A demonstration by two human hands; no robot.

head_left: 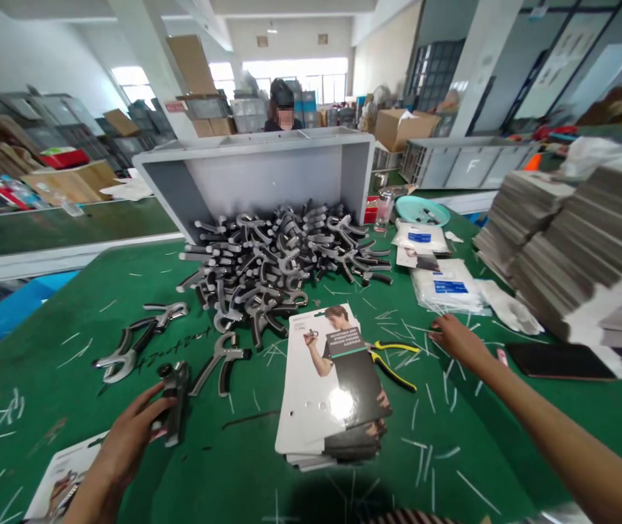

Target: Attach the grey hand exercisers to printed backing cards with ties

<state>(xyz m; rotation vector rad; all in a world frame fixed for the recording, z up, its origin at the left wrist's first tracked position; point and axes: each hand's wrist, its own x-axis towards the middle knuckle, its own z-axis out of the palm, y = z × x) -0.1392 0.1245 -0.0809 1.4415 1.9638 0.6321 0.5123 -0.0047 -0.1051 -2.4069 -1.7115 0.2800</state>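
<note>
My left hand (pixel 135 429) is closed around a black and grey hand grip strengthener (pixel 176 404), held just above the green table at the left. My right hand (pixel 456 338) reaches to the table at the right, fingertips drawn together among thin white plastic strips (pixel 406 325); what they pinch, if anything, is too small to make out. Between the hands lies a stack of printed backing cards (pixel 311 407) picturing a person with a grip. Yellow-handled pliers (pixel 398 367) lie partly under the cards' right edge. Several loose grip strengtheners (pixel 223 364) rest near my left hand.
A grey crate (pixel 272 171) lies tipped on its side, spilling a heap of grip strengtheners (pixel 267 255). To the right are plastic bags (pixel 445 287), a teal dish (pixel 423 209), a phone (pixel 559 362) and tall cardboard stacks (pixel 584 247). Another person (pixel 283 109) is behind the crate.
</note>
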